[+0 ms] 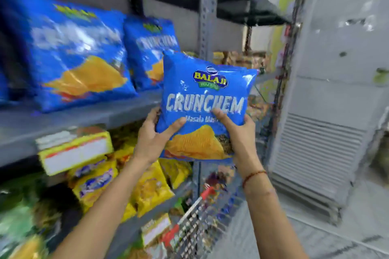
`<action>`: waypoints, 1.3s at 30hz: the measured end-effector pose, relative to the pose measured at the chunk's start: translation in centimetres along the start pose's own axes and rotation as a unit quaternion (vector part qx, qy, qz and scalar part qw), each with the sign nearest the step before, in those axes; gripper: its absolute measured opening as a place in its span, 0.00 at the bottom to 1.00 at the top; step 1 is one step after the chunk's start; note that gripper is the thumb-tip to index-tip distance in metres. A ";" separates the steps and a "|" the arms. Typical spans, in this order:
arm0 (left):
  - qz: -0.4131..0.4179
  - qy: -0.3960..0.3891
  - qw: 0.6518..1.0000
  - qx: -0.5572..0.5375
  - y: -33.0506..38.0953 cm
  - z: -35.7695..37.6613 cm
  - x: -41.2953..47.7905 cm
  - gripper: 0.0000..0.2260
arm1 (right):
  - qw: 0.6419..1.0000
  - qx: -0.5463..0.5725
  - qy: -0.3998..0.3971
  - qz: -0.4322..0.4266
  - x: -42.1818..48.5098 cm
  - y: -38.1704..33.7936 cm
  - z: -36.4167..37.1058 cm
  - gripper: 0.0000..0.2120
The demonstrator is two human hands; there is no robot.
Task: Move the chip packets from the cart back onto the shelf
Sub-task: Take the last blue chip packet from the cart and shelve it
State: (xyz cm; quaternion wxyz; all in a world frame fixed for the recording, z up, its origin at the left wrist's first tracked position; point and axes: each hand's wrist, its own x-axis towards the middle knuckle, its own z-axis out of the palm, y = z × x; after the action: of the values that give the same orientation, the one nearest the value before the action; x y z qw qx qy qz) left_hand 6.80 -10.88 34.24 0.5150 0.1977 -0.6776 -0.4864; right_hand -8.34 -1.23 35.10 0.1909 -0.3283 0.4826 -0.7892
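Midway, by my read: two glossy blue foil chip packets [73,54] upright on grey metal shelf [88,120]. Left hand [155,139] and right hand [237,132] clasp third blue packet [202,103] by lower corners, just beside shelf's front edge, not yet placed. Red-handled wire cart [195,223] below; contents blurred.

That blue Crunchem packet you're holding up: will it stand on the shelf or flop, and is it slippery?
The blue packet looks puffed and glossy, so it is probably light and somewhat slick; both the left hand and right hand pinch its lower corners. Matching packets on the shelf lean back rather than stand, so expect it to tip.
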 end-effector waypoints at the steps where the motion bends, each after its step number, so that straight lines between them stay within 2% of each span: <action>1: 0.023 0.020 0.999 0.010 1.6 -1.5 0.2 0.18 | 1.000 0.004 -0.018 -0.018 0.0 -1.2 1.8 0.12; 3: 0.063 0.060 0.996 0.016 5.0 -4.3 0.4 0.20 | 0.997 0.013 -0.053 -0.059 0.1 -3.1 5.4 0.11; 6: 0.105 0.113 0.987 0.047 9.0 -8.8 0.2 0.15 | 0.989 0.032 -0.095 -0.112 -0.1 -5.4 11.3 0.11; 8: 0.121 0.148 0.979 0.071 11.1 -12.3 -0.2 0.16 | 0.983 0.042 -0.122 -0.134 -0.5 -6.3 15.2 0.14; 10: 0.129 0.183 0.971 0.081 12.9 -15.4 -0.9 0.18 | 0.976 0.040 -0.157 -0.142 -0.5 -6.3 19.4 0.19; 13: 0.123 0.238 0.959 0.095 14.7 -19.7 -1.9 0.10 | 0.972 0.031 -0.195 -0.129 -1.9 -6.3 25.3 0.34; 16: 0.107 0.283 0.945 0.123 15.5 -23.8 -2.8 0.16 | 0.963 0.030 -0.242 -0.119 -3.8 -6.0 29.9 0.22; 19: 0.075 0.316 0.935 0.144 15.5 -27.2 -3.3 0.17 | 0.961 0.009 -0.252 -0.116 -5.2 -5.2 33.3 0.25; 22: 0.044 0.334 0.930 0.148 15.3 -29.4 -3.5 0.14 | 0.956 0.005 -0.277 -0.101 -5.8 -4.0 35.9 0.23; 25: 0.003 0.353 0.923 0.151 14.8 -31.0 -3.3 0.20 | 0.951 0.003 -0.298 -0.084 -6.2 -2.8 37.6 0.25; 30: -0.073 0.375 0.901 0.203 14.2 -32.6 -3.1 0.43 | 0.946 -0.007 -0.312 -0.082 -6.4 -1.9 38.9 0.27; 32: -0.090 0.379 0.897 0.207 14.1 -32.9 -3.2 0.47 | 0.949 -0.020 -0.302 -0.091 -6.6 -1.7 39.1 0.27; 34: -0.097 0.380 0.893 0.220 14.2 -32.5 -3.5 0.43 | 0.952 -0.024 -0.291 -0.089 -6.7 -1.5 39.2 0.30; 36: -0.091 0.379 0.881 0.266 14.4 -32.0 -3.8 0.36 | 0.955 -0.033 -0.279 -0.097 -7.0 -1.4 39.3 0.37; 38: -0.070 0.381 0.855 0.344 14.6 -31.5 -4.7 0.33 | 0.956 -0.067 -0.251 -0.140 -7.3 -1.5 39.1 0.44; 39: -0.053 0.379 0.844 0.377 14.9 -31.2 -5.5 0.33 | 0.953 -0.089 -0.226 -0.181 -7.5 -1.6 39.0 0.44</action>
State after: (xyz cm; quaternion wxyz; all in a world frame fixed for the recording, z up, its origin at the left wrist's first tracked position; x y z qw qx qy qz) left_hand 40.19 -14.25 44.18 0.5910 0.5806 -0.5496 -0.1072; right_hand 24.40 -20.65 46.43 0.1192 -0.5958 0.4273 -0.6695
